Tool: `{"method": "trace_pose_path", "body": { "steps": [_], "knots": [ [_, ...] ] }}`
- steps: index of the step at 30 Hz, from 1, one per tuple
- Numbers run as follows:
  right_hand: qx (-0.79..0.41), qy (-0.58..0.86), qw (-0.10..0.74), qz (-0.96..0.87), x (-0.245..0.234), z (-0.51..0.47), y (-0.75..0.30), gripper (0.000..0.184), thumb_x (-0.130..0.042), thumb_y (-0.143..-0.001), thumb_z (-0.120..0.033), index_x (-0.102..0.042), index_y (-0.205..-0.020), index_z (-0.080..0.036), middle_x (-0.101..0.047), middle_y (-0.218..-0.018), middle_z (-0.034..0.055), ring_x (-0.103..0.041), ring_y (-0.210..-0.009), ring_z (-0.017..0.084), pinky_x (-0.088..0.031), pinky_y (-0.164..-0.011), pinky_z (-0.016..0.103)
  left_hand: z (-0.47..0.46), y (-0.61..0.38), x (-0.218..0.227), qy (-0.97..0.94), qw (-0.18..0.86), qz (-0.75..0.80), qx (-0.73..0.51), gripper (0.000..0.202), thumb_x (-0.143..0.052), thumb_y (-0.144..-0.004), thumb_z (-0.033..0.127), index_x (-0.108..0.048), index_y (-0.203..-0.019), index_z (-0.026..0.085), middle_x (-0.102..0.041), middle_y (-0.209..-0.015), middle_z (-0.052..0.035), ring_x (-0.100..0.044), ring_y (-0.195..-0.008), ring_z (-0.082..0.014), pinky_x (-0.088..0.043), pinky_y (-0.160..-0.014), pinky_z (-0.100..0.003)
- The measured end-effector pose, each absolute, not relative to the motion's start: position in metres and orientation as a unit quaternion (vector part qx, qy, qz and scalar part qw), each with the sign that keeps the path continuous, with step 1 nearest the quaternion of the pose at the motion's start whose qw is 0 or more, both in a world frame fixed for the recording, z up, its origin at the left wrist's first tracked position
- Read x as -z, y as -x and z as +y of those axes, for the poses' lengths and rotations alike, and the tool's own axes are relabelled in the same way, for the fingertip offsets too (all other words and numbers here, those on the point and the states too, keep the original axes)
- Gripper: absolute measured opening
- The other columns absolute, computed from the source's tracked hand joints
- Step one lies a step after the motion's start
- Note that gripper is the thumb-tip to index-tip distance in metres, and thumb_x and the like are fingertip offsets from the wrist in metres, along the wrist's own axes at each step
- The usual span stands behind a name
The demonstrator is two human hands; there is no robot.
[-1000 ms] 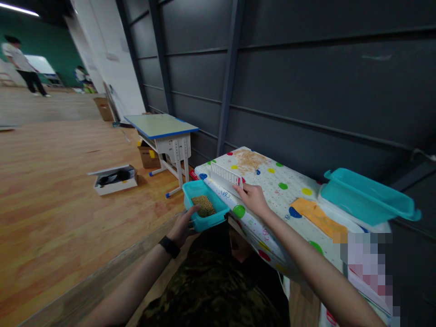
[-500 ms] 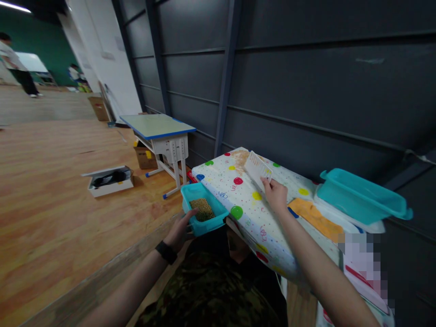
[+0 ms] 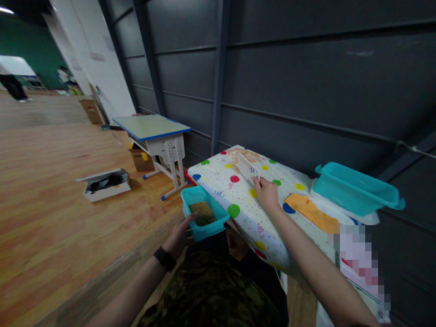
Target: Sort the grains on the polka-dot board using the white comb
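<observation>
My left hand [image 3: 180, 235] grips a small teal tub [image 3: 218, 213] holding brownish grains [image 3: 202, 213], kept just below the near edge of a table with a dotted cloth [image 3: 238, 197]. My right hand [image 3: 266, 193] pinches a white slotted plastic scraper [image 3: 248, 167], which stands on the cloth beside a patch of spilled grains [image 3: 245, 155] at the table's far corner. A black watch sits on my left wrist.
A second teal tub [image 3: 354, 189] rests on white trays at the table's right, next to an orange cloth [image 3: 311, 212]. A grey wall runs behind. A blue-edged desk [image 3: 151, 127], cardboard boxes and an open white box [image 3: 104, 184] sit on the wooden floor.
My right hand carried the scraper from the table's near edge by the tub back to the spilled grains at the far corner. The left hand kept the tub in place.
</observation>
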State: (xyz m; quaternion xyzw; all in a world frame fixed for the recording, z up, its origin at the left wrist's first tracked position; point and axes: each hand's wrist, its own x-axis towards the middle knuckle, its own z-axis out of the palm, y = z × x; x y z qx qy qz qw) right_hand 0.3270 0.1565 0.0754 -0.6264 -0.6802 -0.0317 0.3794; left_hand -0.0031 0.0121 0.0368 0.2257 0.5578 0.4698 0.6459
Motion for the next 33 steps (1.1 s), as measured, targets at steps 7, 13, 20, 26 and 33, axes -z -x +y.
{"method": "trace_pose_path", "body": {
  "steps": [7, 13, 20, 26, 33],
  "knots": [
    [0.033, 0.609, 0.374, -0.699, -0.071, 0.155, -0.328, 0.057, -0.047, -0.114, -0.057, -0.07, -0.074, -0.024, -0.079, -0.076, 0.0144, -0.07, -0.065, 0.026, -0.04, -0.068, 0.035, 0.012, 0.002, -0.037, -0.228, 0.648, 0.554, -0.47, 0.038, -0.086, -0.096, 0.047, -0.079, -0.119, 0.018, -0.084, -0.101, -0.0128, -0.076, -0.072, -0.0214, -0.061, -0.062, -0.031],
    [0.044, 0.62, 0.364, -0.694, -0.07, 0.156, -0.327, 0.055, -0.049, -0.114, -0.055, -0.071, -0.075, -0.023, -0.079, -0.075, 0.0139, -0.069, -0.063, 0.025, -0.04, -0.067, 0.035, 0.012, 0.001, -0.039, -0.228, 0.648, 0.555, -0.469, 0.034, -0.078, -0.103, 0.043, -0.078, -0.125, 0.017, -0.085, -0.105, -0.0139, -0.077, -0.072, -0.0212, -0.062, -0.061, -0.032],
    [0.036, 0.611, 0.397, -0.684, -0.073, 0.153, -0.324, 0.059, -0.047, -0.114, -0.058, -0.068, -0.07, -0.025, -0.075, -0.069, 0.0128, -0.066, -0.06, 0.025, -0.041, -0.065, 0.037, 0.01, 0.001, -0.043, -0.231, 0.647, 0.556, -0.468, 0.037, -0.082, -0.099, 0.045, -0.077, -0.126, 0.02, -0.085, -0.107, -0.0125, -0.076, -0.075, -0.0206, -0.061, -0.061, -0.03],
    [0.03, 0.592, 0.387, -0.706, -0.073, 0.146, -0.318, 0.062, -0.048, -0.114, -0.06, -0.061, -0.063, -0.027, -0.073, -0.064, 0.0111, -0.069, -0.062, 0.026, -0.042, -0.067, 0.036, 0.009, -0.001, -0.043, -0.233, 0.648, 0.557, -0.464, 0.039, -0.081, -0.099, 0.046, -0.076, -0.128, 0.02, -0.084, -0.109, -0.0132, -0.077, -0.078, -0.023, -0.059, -0.062, -0.031],
    [0.025, 0.562, 0.388, -0.73, -0.069, 0.14, -0.311, 0.063, -0.042, -0.114, -0.063, -0.062, -0.067, -0.027, -0.075, -0.068, 0.0127, -0.071, -0.065, 0.026, -0.044, -0.067, 0.035, 0.007, -0.003, -0.042, -0.23, 0.652, 0.556, -0.461, 0.031, -0.072, -0.106, 0.042, -0.076, -0.123, 0.017, -0.084, -0.104, -0.0132, -0.076, -0.075, -0.0224, -0.062, -0.066, -0.033]
  ]
}}
